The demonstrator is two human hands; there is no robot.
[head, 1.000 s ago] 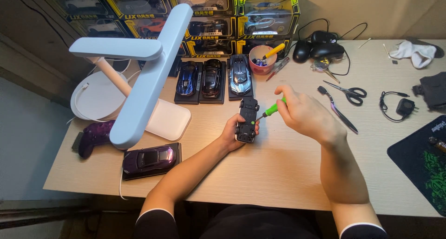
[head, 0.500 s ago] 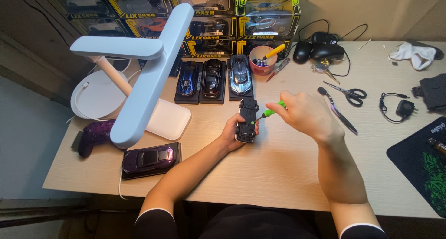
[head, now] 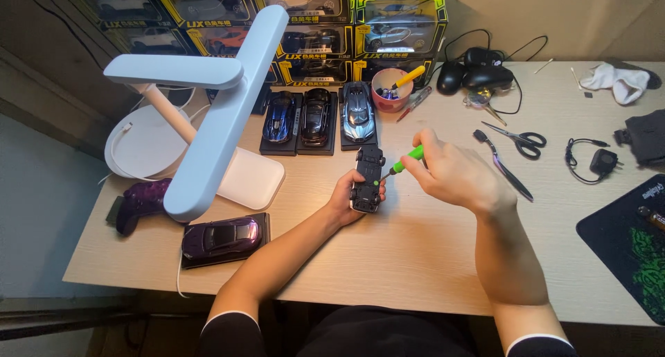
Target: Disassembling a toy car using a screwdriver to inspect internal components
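Here the toy car (head: 367, 178) lies upside down near the middle of the wooden desk (head: 415, 260), its black underside and wheels facing up. Its long axis runs almost straight away from the person, toward the row of three model cars (head: 319, 116) on black stands at the back, with only a slight lean to the right at the far end. Which end is the nose cannot be told from this side.

The left hand (head: 350, 197) is closed around the near end of the car, fingers curled under and along its left flank, holding it just above or on the desk; which of the two cannot be told.

The right hand (head: 454, 173) is closed in a pinch on a green screwdriver (head: 405, 161), thumb and fingers wrapped about the handle. The tool slants down and to the left, and its tip meets the underside of the car near the right edge, about midway along.

A purple car (head: 223, 238) on a stand sits near the left forearm, beside a white desk lamp (head: 201, 114). A pink cup (head: 389, 92) with tools stands behind the car, and scissors (head: 518, 138) lie to the right of the right hand.
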